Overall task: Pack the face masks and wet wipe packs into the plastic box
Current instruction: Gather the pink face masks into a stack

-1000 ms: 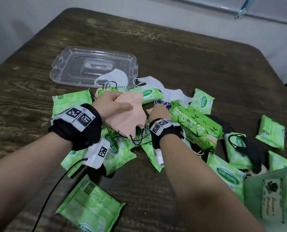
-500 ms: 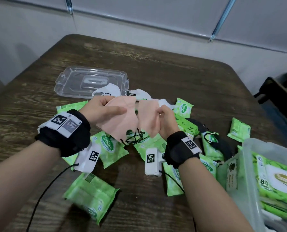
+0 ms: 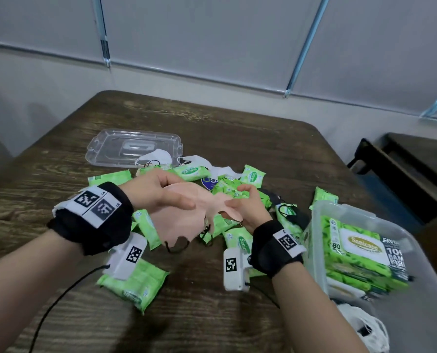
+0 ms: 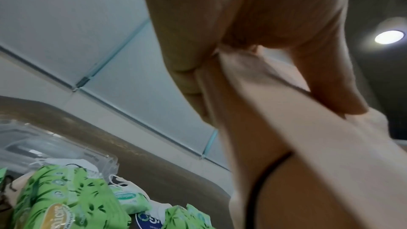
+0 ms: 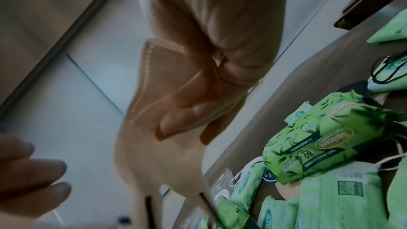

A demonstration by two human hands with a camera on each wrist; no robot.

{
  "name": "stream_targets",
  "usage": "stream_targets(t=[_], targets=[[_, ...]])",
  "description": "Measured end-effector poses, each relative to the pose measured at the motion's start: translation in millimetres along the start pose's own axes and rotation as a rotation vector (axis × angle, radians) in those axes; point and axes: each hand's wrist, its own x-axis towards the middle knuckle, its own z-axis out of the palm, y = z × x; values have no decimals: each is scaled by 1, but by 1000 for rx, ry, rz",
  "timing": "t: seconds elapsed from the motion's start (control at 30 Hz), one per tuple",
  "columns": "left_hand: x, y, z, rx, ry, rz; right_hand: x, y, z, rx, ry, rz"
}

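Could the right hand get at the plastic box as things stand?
Probably yes: the box sits open-topped just right of the right hand, nothing between them, though that hand holds a pink mask.

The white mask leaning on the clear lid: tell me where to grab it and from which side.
Pinch the white mask by its raised folded body, coming down from above on the near side. It lies partly over the clear lid's near edge, so that fold probably stands off the table, offering an edge for thumb and finger. Its dark ear loops trail toward the wipe packs and could snag.
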Motion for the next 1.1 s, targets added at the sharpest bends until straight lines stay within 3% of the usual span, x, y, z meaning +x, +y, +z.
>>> stream_targets(t=[0.17,0.27,0.37,0.5,0.7,0.93,1.1], targets=[[-3,4,41,159,-92,115,-29,-7,-4,78,-39,22],[-3,-1,62,183,-23,212,-44,-12,-4,131,-49,55],[-2,-5,70,148,111,246,-55,-11,-5,146,-147,113],[-5,-3,64,67,229,201,-74,-12,-14,-144,-265,66],[-16,0,55,-12,139,125,-79,-6,-16,-179,-297,-168],[-26,0,36,-498,-90,147,-73,-4,-20,-49,-327,-187],[-23,5,27,-486,-96,154,-78,-9,-9,-103,-322,-202]])
